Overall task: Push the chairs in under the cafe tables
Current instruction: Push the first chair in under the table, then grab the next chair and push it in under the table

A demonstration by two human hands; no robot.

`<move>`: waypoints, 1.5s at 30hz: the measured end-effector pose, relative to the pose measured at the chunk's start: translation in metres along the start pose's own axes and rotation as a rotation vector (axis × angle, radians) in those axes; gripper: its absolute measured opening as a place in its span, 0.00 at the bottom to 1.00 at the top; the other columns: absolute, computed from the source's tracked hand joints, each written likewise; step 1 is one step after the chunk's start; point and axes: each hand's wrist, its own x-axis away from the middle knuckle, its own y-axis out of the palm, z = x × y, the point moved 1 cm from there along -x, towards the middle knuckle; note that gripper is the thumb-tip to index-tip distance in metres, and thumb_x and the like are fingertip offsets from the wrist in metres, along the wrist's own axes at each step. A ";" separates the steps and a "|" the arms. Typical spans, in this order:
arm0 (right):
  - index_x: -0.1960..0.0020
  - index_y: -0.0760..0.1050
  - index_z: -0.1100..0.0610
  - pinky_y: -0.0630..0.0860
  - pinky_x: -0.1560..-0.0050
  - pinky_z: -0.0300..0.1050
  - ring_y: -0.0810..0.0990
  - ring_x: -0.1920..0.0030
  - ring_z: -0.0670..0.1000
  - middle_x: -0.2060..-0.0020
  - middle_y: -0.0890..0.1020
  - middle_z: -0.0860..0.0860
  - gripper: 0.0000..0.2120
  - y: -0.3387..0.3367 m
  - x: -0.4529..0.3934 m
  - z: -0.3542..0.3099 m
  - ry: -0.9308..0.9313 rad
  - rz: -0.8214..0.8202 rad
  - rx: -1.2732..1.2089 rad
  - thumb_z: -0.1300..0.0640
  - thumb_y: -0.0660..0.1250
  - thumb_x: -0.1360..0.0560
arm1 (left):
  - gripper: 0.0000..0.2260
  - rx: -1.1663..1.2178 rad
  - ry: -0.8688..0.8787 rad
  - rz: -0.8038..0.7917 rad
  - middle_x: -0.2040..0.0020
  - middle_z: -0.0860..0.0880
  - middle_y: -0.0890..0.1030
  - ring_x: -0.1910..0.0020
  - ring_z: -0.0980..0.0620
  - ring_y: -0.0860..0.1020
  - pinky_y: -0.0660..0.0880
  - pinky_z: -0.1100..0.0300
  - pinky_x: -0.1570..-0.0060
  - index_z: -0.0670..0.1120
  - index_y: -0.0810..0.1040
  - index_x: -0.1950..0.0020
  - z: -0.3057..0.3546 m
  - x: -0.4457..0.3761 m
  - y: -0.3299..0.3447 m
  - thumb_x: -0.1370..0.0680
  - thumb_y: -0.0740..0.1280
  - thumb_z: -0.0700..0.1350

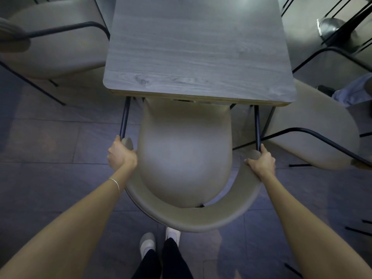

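Under table [197,57]: beige chair [185,154] front, both hands gripping backrest.

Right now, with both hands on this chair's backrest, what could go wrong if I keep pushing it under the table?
Your left hand and right hand sit at the tips of the backrest, so fingers could get pinched against the table edge. On the right, the neighbouring chair stands close; its dark frame might snag this chair's frame.

Chair [185,150] partly under table [197,49], hands on its backrest ends, other chairs either side.
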 end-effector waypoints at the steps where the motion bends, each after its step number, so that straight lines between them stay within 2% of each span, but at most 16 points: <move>1: 0.23 0.58 0.49 0.74 0.39 0.56 0.73 0.34 0.62 0.33 0.74 0.59 0.42 -0.001 0.001 0.000 0.004 -0.004 0.000 0.56 0.76 0.31 | 0.20 0.005 -0.003 0.002 0.41 0.35 0.80 0.42 0.34 0.78 0.76 0.44 0.46 0.45 0.74 0.35 0.000 0.001 0.000 0.26 0.72 0.40; 4: 0.23 0.56 0.49 0.72 0.38 0.56 0.71 0.32 0.62 0.31 0.72 0.60 0.42 -0.005 0.010 -0.005 0.046 -0.013 0.048 0.54 0.75 0.31 | 0.25 0.025 -0.012 -0.051 0.37 0.36 0.77 0.38 0.35 0.76 0.74 0.43 0.42 0.45 0.69 0.29 -0.001 0.004 -0.006 0.25 0.71 0.42; 6: 0.22 0.52 0.52 0.62 0.30 0.60 0.62 0.28 0.63 0.28 0.65 0.63 0.45 -0.007 0.027 -0.017 0.055 0.030 0.093 0.52 0.75 0.30 | 0.35 0.060 0.008 -0.163 0.28 0.36 0.67 0.30 0.35 0.68 0.66 0.40 0.34 0.48 0.57 0.22 -0.002 0.007 -0.013 0.25 0.71 0.46; 8: 0.22 0.47 0.55 0.51 0.26 0.61 0.53 0.24 0.64 0.25 0.58 0.66 0.47 -0.007 0.055 -0.048 -0.050 0.115 0.038 0.52 0.74 0.29 | 0.43 0.033 0.150 -0.233 0.21 0.39 0.52 0.23 0.36 0.54 0.55 0.37 0.29 0.52 0.44 0.20 0.005 0.011 -0.027 0.25 0.71 0.52; 10: 0.22 0.46 0.57 0.51 0.26 0.62 0.50 0.24 0.65 0.24 0.54 0.67 0.49 -0.002 0.091 -0.096 -0.195 0.154 -0.116 0.49 0.74 0.30 | 0.47 -0.012 0.361 -0.244 0.20 0.43 0.43 0.21 0.39 0.45 0.49 0.37 0.27 0.53 0.39 0.21 0.018 0.012 -0.048 0.26 0.70 0.56; 12: 0.21 0.45 0.57 0.53 0.27 0.61 0.50 0.23 0.64 0.24 0.53 0.67 0.51 0.006 0.130 -0.153 -0.300 0.119 -0.244 0.45 0.74 0.31 | 0.49 -0.051 0.504 -0.239 0.20 0.45 0.39 0.21 0.40 0.42 0.47 0.37 0.27 0.53 0.38 0.21 0.036 0.006 -0.076 0.28 0.70 0.60; 16: 0.21 0.45 0.56 0.51 0.26 0.59 0.48 0.23 0.62 0.24 0.52 0.65 0.50 0.021 0.201 -0.274 -0.464 0.015 -0.352 0.41 0.71 0.30 | 0.48 0.013 0.547 -0.173 0.20 0.44 0.41 0.21 0.41 0.43 0.47 0.37 0.27 0.54 0.39 0.21 0.058 -0.038 -0.151 0.28 0.69 0.62; 20: 0.21 0.45 0.56 0.49 0.25 0.56 0.49 0.23 0.62 0.24 0.54 0.65 0.49 0.045 0.265 -0.378 -0.553 -0.019 -0.404 0.40 0.70 0.30 | 0.47 0.042 0.553 -0.073 0.20 0.43 0.43 0.21 0.40 0.44 0.48 0.37 0.27 0.54 0.39 0.21 0.042 -0.113 -0.235 0.27 0.67 0.63; 29: 0.22 0.46 0.55 0.53 0.27 0.62 0.50 0.23 0.63 0.24 0.53 0.63 0.48 0.129 0.379 -0.553 -0.413 -0.091 -0.486 0.39 0.69 0.29 | 0.45 0.051 0.549 -0.036 0.20 0.43 0.46 0.21 0.39 0.46 0.49 0.38 0.27 0.54 0.41 0.20 -0.026 -0.302 -0.397 0.27 0.66 0.64; 35: 0.22 0.48 0.55 0.56 0.28 0.61 0.54 0.24 0.63 0.25 0.56 0.63 0.47 0.190 0.394 -0.660 -0.344 -0.062 -0.459 0.38 0.69 0.29 | 0.45 0.078 0.572 -0.109 0.20 0.44 0.45 0.21 0.41 0.46 0.48 0.40 0.26 0.55 0.41 0.21 -0.012 -0.425 -0.438 0.27 0.65 0.65; 40: 0.22 0.49 0.57 0.57 0.27 0.61 0.56 0.25 0.63 0.25 0.58 0.63 0.47 0.233 0.380 -0.757 -0.265 -0.078 -0.535 0.40 0.70 0.29 | 0.44 0.024 0.622 -0.115 0.20 0.44 0.46 0.21 0.41 0.47 0.48 0.42 0.26 0.55 0.41 0.21 0.021 -0.530 -0.463 0.27 0.63 0.66; 45: 0.22 0.48 0.56 0.55 0.28 0.61 0.52 0.24 0.62 0.25 0.57 0.64 0.47 0.257 0.364 -0.845 -0.161 -0.076 -0.544 0.40 0.69 0.29 | 0.44 -0.067 0.705 -0.183 0.20 0.44 0.46 0.21 0.41 0.46 0.49 0.40 0.25 0.55 0.41 0.21 0.073 -0.604 -0.474 0.27 0.63 0.67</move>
